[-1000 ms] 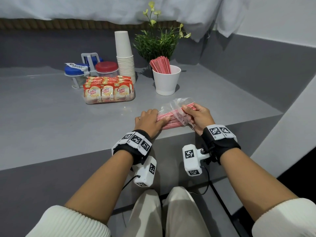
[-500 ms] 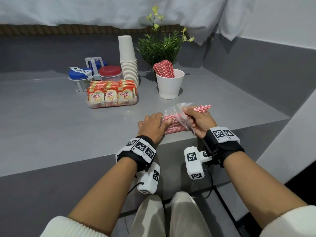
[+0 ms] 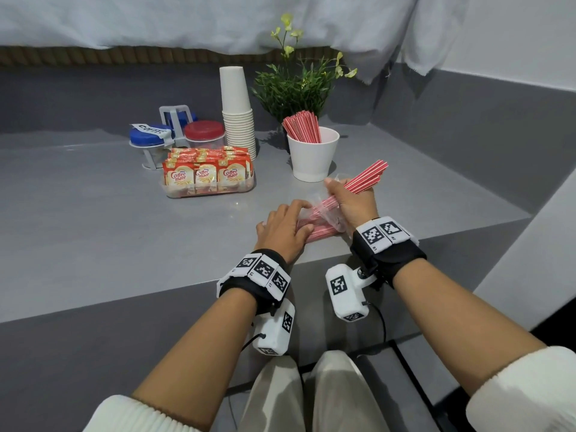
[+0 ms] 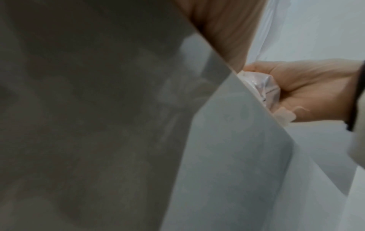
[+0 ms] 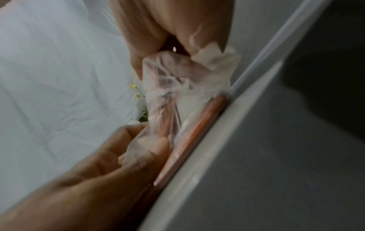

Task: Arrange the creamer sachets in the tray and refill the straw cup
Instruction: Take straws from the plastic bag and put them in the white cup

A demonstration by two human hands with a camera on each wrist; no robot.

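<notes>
Near the table's front edge lies a clear plastic bag [image 3: 322,213] of red-and-white straws. My left hand [image 3: 297,221] holds the bag down, pinching its plastic, as the right wrist view shows [image 5: 156,150]. My right hand [image 3: 344,194] grips a bundle of straws [image 3: 369,177] that sticks out of the bag mouth, up and to the right. Just beyond it stands the white straw cup [image 3: 313,157], partly filled with straws. To the left, the clear tray [image 3: 208,191] holds rows of upright creamer sachets [image 3: 204,176].
Behind the tray stand a stack of paper cups [image 3: 238,120], blue- and red-lidded jars in a white rack [image 3: 174,135] and a potted plant [image 3: 296,88]. A grey wall rises along the right side and the back. My wrists hang over the table's front edge.
My right hand has drawn the straw bundle further out of the bag, up and to the right toward the cup. The left hand has stayed on the bag.
</notes>
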